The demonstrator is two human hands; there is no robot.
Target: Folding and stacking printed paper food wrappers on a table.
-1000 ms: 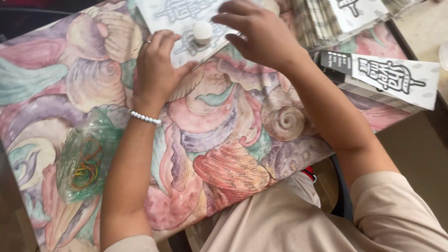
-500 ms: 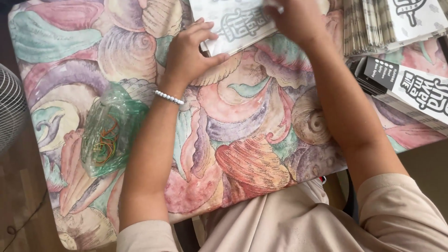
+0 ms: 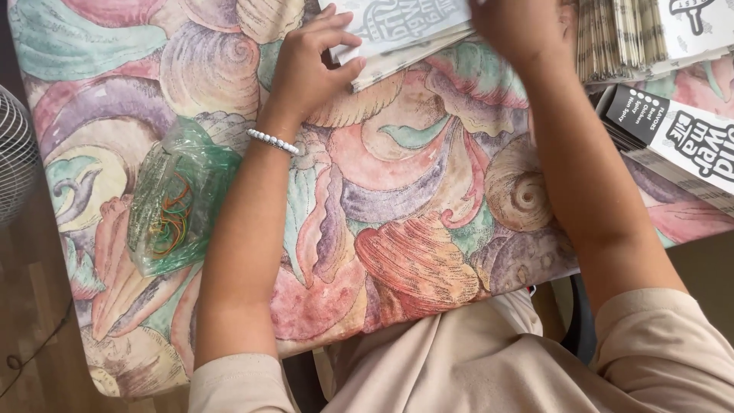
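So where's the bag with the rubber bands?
In the head view, the clear green plastic bag of rubber bands lies on the shell-patterned tablecloth, just outside the left forearm, near the white fan at the table's left edge.

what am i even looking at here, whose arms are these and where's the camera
The camera sits on a person's head and looks down, so the two bare arms are the wearer's own. They sit at a table covered by a cloth printed with large seashells. The left hand, with a white bead bracelet at the wrist, pinches the edge of a flat printed paper bag near the top. The right hand rests on the same bag, partly cut off by the frame. To the left lies a clear green plastic bag of rubber bands. A stack of more paper bags and a black and white box lie to the right. A fan shows at the left edge.
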